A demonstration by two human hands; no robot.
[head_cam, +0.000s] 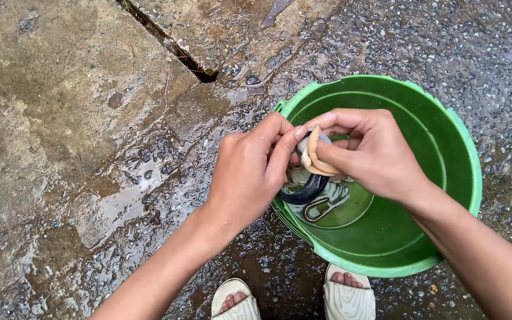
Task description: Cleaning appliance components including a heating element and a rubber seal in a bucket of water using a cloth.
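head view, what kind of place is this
Probably an outdoor yard or washing spot: wet, cracked concrete ground, a green bucket holding a little water, and sandalled feet. Both hands, left hand and right hand, rub a dark curved thing with a cloth.

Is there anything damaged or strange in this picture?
Yes. The concrete ground has an open crack at upper left and is wet all over. Otherwise, both hands, left hand and right hand, rub a dark curved piece over the green bucket.

Outdoors, daylit: wet speckled concrete ground (pixel 475 41), cracked brown slab (pixel 60 77) at left, puddled water between
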